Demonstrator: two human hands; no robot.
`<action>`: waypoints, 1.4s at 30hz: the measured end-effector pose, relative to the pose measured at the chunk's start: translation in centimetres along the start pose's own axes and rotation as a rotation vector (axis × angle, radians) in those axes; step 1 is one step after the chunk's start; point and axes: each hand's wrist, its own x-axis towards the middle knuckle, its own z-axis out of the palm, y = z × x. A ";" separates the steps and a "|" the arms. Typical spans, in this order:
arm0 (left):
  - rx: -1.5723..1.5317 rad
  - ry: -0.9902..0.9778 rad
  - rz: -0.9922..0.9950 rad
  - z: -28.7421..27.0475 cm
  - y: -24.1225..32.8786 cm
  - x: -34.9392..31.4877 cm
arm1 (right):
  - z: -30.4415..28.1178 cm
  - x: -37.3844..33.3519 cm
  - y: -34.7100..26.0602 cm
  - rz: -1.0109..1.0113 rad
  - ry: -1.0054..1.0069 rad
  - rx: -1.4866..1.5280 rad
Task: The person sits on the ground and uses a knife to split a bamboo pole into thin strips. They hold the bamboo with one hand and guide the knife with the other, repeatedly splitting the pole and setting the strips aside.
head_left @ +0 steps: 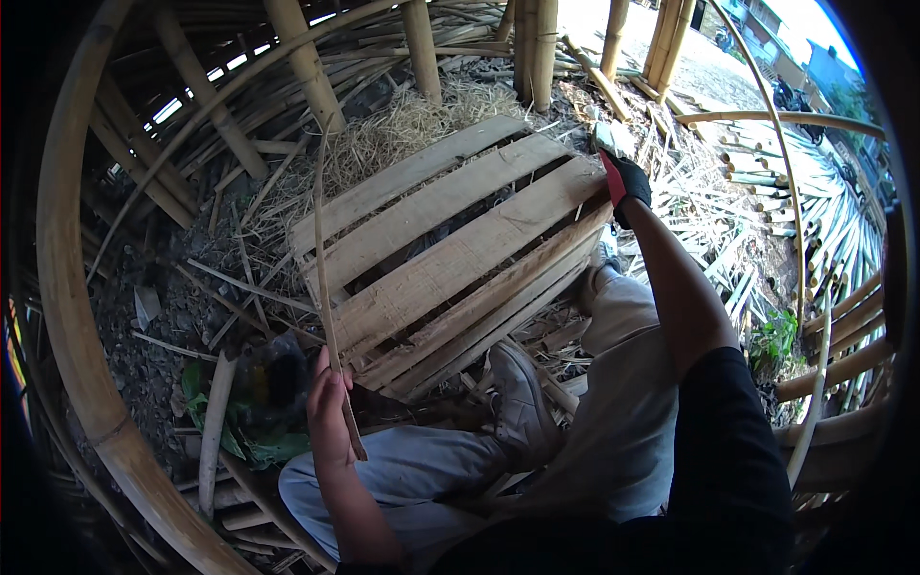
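The left hand (330, 414) pinches a strip (324, 287) stretching mostly ahead; whether the right hand (626, 182) grips is unclear.

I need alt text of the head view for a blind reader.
A person's left hand holds a thin strip by a slatted wooden crate; the gloved right hand is at the crate's right corner. Bamboo poles stand behind.

the person shows two hands: one bare left hand (331, 414) and one gloved right hand (628, 182). there is one long bamboo strip (323, 259), one wooden crate (487, 297) with three broad top slats (441, 211), two shoes (520, 398) and two trouser legs (628, 383). bamboo poles (422, 53) are too many to count.
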 end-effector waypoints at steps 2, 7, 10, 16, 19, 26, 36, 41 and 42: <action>-0.048 -0.042 -0.054 0.7 -0.1 0.3 | -0.2 0.4 0.7 0.001 -0.052 0.069; -0.072 0.078 0.013 1.4 -1.4 0.5 | -1.2 -1.6 -1.1 0.027 -0.264 -0.137; -0.086 0.093 0.043 2.6 -2.1 0.5 | -0.8 0.0 2.1 -0.014 -0.135 -0.157; -0.064 0.112 0.100 3.6 -2.3 1.9 | -3.5 -0.2 4.5 0.083 -0.205 -0.109; -0.053 0.183 0.082 6.4 -1.0 1.3 | -5.1 -1.0 5.4 0.120 -0.208 -0.046; 0.148 0.161 0.132 9.9 -0.1 -0.3 | -4.4 -9.7 -4.5 -0.275 0.015 0.018; 0.231 0.123 0.009 7.2 -0.7 2.4 | 1.3 -15.7 -5.4 -0.843 -0.221 0.014; 0.329 0.143 0.004 6.8 -0.9 3.8 | 3.2 -14.9 -6.3 -0.847 -0.226 -0.050; 0.410 0.093 -0.025 7.4 -0.5 4.0 | 3.3 -14.5 -6.2 -0.832 -0.240 -0.088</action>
